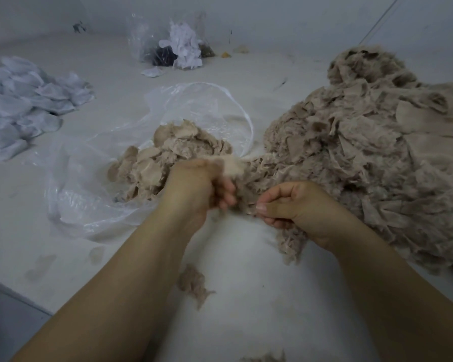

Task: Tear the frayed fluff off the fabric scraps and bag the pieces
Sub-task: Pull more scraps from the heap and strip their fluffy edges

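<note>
A large heap of beige frayed fabric scraps (364, 158) fills the right side of the white surface. My left hand (196, 186) grips a beige scrap (230, 164) with its fingers curled round it. My right hand (296, 207) pinches frayed fluff (249, 202) between thumb and fingers, close beside the left hand. An open clear plastic bag (94, 194) lies to the left and holds a pile of beige pieces (165, 155).
A pile of white fabric pieces (24, 105) lies at the far left. Against the back wall stands another clear bag (173, 43) with white and dark scraps. Loose tufts of beige fluff (194, 283) lie on the surface between my forearms.
</note>
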Motion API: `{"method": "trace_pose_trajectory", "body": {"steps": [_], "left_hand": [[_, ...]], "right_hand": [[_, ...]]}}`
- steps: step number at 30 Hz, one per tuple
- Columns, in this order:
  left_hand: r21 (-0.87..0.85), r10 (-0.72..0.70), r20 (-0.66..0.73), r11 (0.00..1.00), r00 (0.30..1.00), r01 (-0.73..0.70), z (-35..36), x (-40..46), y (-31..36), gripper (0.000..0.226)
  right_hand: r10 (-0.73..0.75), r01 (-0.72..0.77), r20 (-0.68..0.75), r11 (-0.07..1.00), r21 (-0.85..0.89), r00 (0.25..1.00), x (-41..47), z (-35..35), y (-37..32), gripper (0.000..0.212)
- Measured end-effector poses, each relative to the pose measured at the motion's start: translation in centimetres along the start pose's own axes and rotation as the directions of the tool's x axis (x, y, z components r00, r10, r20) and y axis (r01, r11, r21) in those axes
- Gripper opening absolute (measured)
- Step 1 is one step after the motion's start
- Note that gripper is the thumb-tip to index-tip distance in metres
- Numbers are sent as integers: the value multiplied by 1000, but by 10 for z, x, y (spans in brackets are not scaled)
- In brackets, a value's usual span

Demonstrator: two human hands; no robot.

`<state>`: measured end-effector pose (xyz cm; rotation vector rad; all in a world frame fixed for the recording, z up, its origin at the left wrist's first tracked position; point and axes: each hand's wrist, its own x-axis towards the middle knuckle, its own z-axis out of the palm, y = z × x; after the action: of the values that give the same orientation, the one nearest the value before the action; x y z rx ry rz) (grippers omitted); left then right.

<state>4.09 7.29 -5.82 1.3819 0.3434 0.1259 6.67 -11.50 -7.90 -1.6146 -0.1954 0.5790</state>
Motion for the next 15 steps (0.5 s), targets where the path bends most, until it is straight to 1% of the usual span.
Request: {"method": "trace_pose_trajectory", "body": {"steps": [1, 2, 3, 4, 5, 6, 7, 8, 9, 10, 11, 13, 15], "left_hand": [[-128, 23, -69, 991, 997, -32, 0, 6, 4, 19], [-201, 44, -107, 978, 993, -65, 0, 11, 7, 16], [-209, 57, -119, 975, 991, -81, 1, 16, 7, 14], [-152, 65, -116, 985, 991, -82, 2, 18, 5, 12], [-27, 77, -114, 996, 990, -81, 5, 20, 2, 11], [153, 102, -108, 985, 989, -85, 7, 22, -4, 12], [356, 136, -90, 930, 987, -96, 9, 23, -9, 17], [553, 176, -57, 825, 983, -116, 12, 24, -13, 26], [709, 208, -10, 691, 978, -140, 15, 24, -14, 36], [785, 226, 40, 595, 973, -170, 18, 24, -14, 42], [804, 226, 82, 561, 971, -199, 21, 22, -13, 37], [746, 180, 141, 627, 973, -224, 27, 16, -12, 13], [703, 100, 197, 679, 975, -212, 32, 10, -16, 5]], "right_hand": [[5, -5, -2, 1000, 4, 1000, 1, 0, 0, 8], [10, -10, -5, 1000, 10, 1000, 1, -1, 0, 7], [15, -15, -5, 1000, 18, 1000, 2, 0, 0, 6], [20, -20, -3, 999, 26, 1000, 2, 0, -1, 4], [25, -25, 0, 999, 34, 1000, 2, 0, -1, 3], [30, -30, 2, 999, 43, 1000, 2, 0, -2, 4], [35, -35, 4, 998, 51, 999, 3, -1, -2, 6], [40, -40, 6, 997, 59, 999, 2, -1, -2, 7], [43, -44, 7, 997, 64, 999, 2, -1, -3, 7], [44, -44, 7, 997, 67, 999, 2, -1, -3, 7], [41, -41, 5, 997, 69, 999, 1, 0, -3, 8], [29, -28, -9, 996, 88, 1000, 1, 1, -3, 9], [12, -8, -36, 993, 116, 999, 1, 1, -4, 11]]}}
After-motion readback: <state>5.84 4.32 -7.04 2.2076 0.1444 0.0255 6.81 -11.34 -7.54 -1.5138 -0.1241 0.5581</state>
